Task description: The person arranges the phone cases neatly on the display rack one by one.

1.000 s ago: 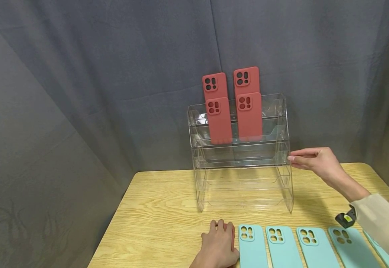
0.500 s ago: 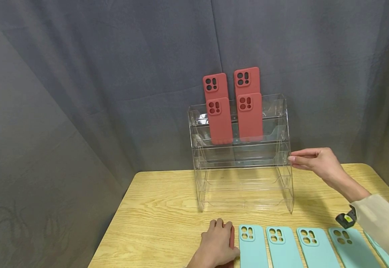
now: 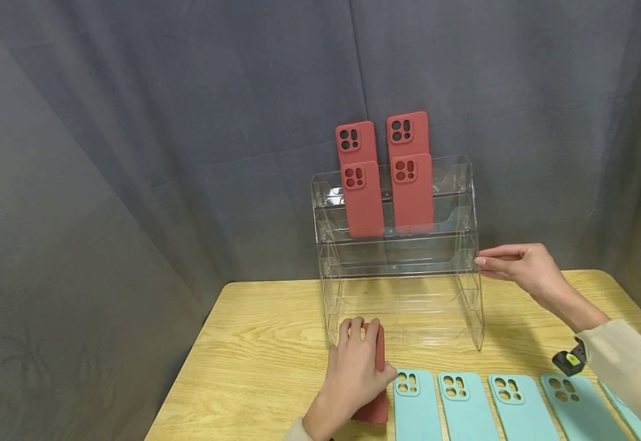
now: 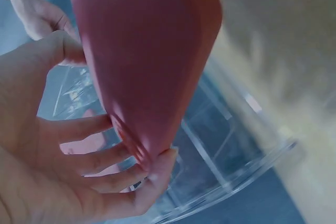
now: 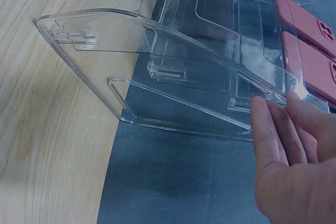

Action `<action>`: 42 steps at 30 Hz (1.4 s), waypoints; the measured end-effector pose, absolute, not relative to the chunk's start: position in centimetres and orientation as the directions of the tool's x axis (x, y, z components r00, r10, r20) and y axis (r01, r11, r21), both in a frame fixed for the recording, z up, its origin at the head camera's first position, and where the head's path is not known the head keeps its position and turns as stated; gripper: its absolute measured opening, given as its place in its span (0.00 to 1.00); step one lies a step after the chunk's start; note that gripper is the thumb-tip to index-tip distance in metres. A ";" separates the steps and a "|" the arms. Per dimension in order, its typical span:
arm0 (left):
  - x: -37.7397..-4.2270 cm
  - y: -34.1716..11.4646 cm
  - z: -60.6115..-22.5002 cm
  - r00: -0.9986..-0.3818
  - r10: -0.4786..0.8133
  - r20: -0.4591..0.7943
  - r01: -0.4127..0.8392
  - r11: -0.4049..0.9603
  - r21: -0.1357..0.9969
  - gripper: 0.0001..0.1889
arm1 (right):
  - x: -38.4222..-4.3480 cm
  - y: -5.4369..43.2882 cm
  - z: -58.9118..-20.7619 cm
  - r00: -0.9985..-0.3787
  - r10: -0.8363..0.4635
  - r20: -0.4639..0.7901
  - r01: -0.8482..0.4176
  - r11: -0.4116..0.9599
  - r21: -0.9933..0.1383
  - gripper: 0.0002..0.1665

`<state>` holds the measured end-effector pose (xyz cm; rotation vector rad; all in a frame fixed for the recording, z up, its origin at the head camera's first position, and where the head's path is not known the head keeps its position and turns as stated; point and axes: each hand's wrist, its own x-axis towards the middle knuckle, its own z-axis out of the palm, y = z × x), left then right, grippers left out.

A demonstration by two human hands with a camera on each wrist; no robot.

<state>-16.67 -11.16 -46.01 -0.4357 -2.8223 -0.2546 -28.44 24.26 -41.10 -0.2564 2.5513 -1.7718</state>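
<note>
My left hand (image 3: 353, 367) grips a red phone case (image 3: 374, 409) by its edges, thumb on one side and fingers on the other. In the left wrist view the case (image 4: 142, 51) is held tilted, its broad face toward the camera. My right hand (image 3: 535, 272) pinches the right side edge of a clear tiered display rack (image 3: 481, 312). The right wrist view shows thumb and fingers (image 5: 265, 129) on either side of that panel. Red phone cases stand upright in the rack's top tiers: two at the back (image 3: 407, 141) and two in front (image 3: 412, 196).
Several mint green phone cases (image 3: 417, 410) lie in a row on the wooden table (image 3: 254, 355), near its front right. The rack's lower tiers hold no cases. A grey-blue curtain (image 3: 188, 153) hangs behind the table and down its sides.
My left hand has moved forward with the red phone case, away from its spot beside the mint green cases and toward the rack. My right hand stays on the rack's edge.
</note>
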 end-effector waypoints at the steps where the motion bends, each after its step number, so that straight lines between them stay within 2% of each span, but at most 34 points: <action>1: -16.9 -11.1 -45.6 -0.908 0.269 0.320 0.320 0.940 0.118 0.37 | -28.4 24.2 -41.1 -0.986 -0.149 0.069 -0.118 0.346 -0.931 0.31; 13: -21.9 -10.8 -40.2 -0.785 0.321 0.530 0.369 0.929 -0.017 0.39 | -28.4 24.3 -40.9 -0.986 -0.150 0.075 -0.123 0.340 -0.932 0.32; 19: -25.0 -10.1 -37.4 -0.729 0.323 0.604 0.382 0.923 -0.033 0.39 | -28.4 24.3 -41.1 -0.988 -0.137 0.068 -0.116 0.378 -0.919 0.31; 30: -30.9 -8.6 -35.3 -0.682 0.272 0.679 0.338 0.940 -0.037 0.40 | -28.5 24.2 -41.1 -0.989 -0.133 0.069 -0.116 0.382 -0.917 0.30; 42: -34.0 -7.8 -35.4 -0.661 0.233 0.714 0.256 0.964 -0.078 0.41 | -28.5 24.3 -41.1 -0.990 -0.128 0.060 -0.106 0.389 -0.915 0.31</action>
